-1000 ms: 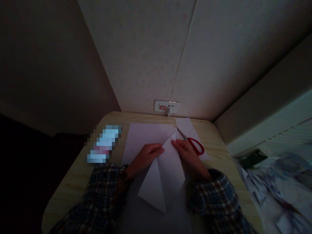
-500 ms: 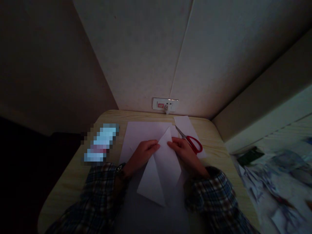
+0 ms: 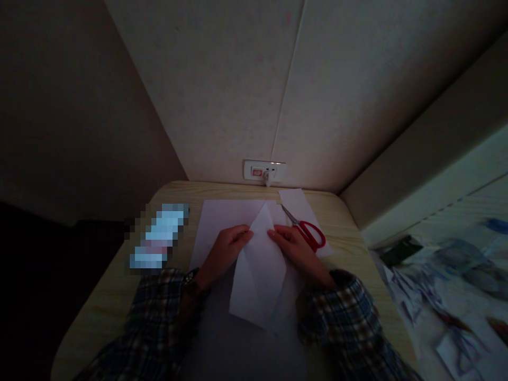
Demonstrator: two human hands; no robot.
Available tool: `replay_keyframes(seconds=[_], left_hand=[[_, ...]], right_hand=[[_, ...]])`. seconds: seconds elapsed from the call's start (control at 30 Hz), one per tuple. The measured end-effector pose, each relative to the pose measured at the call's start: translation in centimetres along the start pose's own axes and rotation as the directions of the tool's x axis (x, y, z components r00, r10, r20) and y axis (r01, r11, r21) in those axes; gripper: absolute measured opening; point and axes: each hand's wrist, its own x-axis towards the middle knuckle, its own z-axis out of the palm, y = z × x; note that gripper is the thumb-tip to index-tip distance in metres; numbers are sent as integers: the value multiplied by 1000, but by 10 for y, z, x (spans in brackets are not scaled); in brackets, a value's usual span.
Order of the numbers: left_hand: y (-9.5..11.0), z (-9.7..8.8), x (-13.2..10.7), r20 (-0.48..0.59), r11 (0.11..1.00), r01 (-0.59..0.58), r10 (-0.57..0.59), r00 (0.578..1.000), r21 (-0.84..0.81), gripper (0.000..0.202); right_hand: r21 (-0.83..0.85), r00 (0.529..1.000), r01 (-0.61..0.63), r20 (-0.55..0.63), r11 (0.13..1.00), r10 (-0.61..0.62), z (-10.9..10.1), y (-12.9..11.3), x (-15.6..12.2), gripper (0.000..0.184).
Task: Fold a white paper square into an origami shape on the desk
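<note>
A white folded paper [image 3: 260, 275] with a pointed top lies on a larger flat white sheet [image 3: 222, 217] on the wooden table [image 3: 115, 286]. My left hand [image 3: 226, 251] pinches the folded paper's left edge near its tip. On the right edge, my right hand [image 3: 293, 248] has its fingers closed on the paper too. Both arms wear plaid sleeves, and a watch is on the left wrist. Red-handled scissors [image 3: 307, 230] lie just right of my right hand on a narrow paper strip [image 3: 293, 201].
A blurred light-blue object [image 3: 159, 235] lies at the table's left. A wall socket [image 3: 264, 170] sits behind the table at the wall. Cluttered papers and a dark object [image 3: 400, 251] lie off the table's right side. The room is dim.
The folded paper has turned a little and its tip has shifted left, with both hands staying on its edges. The camera view has drifted slightly.
</note>
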Motion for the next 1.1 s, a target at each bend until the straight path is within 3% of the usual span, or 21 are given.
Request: replay_keyframes(seconds=[0.13, 0.3, 0.47, 0.63, 0.8, 0.97, 1.1], left_hand=[[5, -1, -2, -63, 1000, -23, 24, 998, 16, 27], [4, -3, -1, -117, 996, -13, 3, 993, -83, 26], [3, -5, 1, -156, 994, -26, 9, 988, -105, 25], [5, -7, 0, -241, 987, -19, -20, 970, -158, 25], [5, -8, 0, -292, 986, -44, -4, 956, -158, 24], [5, -10, 0, -367, 986, -48, -15, 930, -161, 22], [3, -12, 0, -365, 975, -85, 5, 931, -205, 22]], right_hand=[[-60, 999, -1, -43, 998, -2, 0, -2, -1, 43], [-48, 998, 65, 1, 997, -65, 0, -4, -1, 39], [-135, 996, 35, -75, 990, -46, 0, -2, 0, 43], [-92, 995, 84, -47, 992, -88, 0, 1, 1, 38], [-150, 995, 48, -75, 988, -60, 0, 2, 0, 45], [-71, 993, 105, -42, 992, -109, 0, 3, 1, 39], [-79, 997, 56, -57, 995, -61, -2, 5, 1, 45]])
